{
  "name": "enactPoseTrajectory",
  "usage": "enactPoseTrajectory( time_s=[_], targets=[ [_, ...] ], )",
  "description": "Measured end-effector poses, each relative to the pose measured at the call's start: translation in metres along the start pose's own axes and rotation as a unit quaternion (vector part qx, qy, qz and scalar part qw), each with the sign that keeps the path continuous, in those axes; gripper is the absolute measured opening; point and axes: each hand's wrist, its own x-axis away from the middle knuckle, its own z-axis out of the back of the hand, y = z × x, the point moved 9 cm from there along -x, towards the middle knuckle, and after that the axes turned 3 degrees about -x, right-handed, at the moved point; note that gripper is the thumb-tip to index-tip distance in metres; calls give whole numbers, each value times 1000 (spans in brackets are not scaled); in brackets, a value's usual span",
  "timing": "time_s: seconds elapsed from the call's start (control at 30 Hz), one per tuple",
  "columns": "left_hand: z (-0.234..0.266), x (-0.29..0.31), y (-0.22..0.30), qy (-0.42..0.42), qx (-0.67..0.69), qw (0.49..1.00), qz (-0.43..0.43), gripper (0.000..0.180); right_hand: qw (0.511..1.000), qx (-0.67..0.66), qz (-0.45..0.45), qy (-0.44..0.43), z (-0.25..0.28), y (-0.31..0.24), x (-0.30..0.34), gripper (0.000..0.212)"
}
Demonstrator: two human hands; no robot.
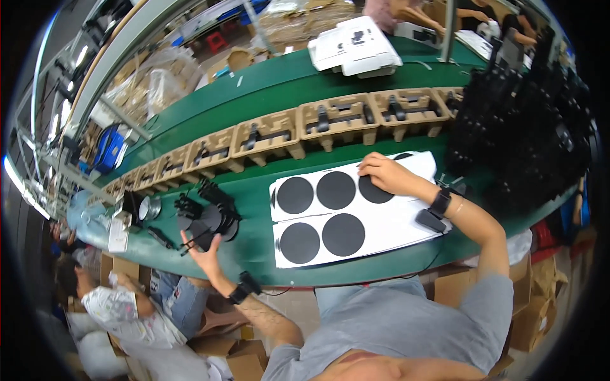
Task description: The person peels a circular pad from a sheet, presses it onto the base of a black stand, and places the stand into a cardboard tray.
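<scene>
Left hand (204, 258) at near side of black parts (225, 220): thumb and forefinger spread; grip unclear. Rightward, white sheet (389, 223), long axis left-right, right end tilted away. Right hand (381, 173) nearer, over upper row: fingers bent, disc (373, 193) directly beneath, partly covered; hold, cannot tell.

On the far side of your green table (270, 84) you have white packaging (372, 58), with a red stool (216, 42) beyond, a blue bin (108, 151) off to your left, a seated co-worker (117, 311) nearer on that side, and cardboard boxes (532, 325) below at your right.
</scene>
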Motion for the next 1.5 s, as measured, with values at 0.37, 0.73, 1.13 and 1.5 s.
enactPoseTrajectory(
  time_s=[0.37, 0.73, 1.13, 1.5],
  targets=[
    [-258, 145, 89, -222, 450, 800, 329, 64, 999, -5, -43, -7, 12, 1, -17, 38],
    [-262, 136, 102, -206, 422, 809, 354, 95, 998, 4, -23, 64, 27, -14, -28, 34],
    [-244, 134, 120, -239, 415, 829, 287, 95, 871, -177, -39, 456, 122, 70, 50, 15],
    [-213, 144, 202, -327, 533, 758, 184, 94, 777, -543, -214, 236, 20, -106, 3, 14]
  ],
)
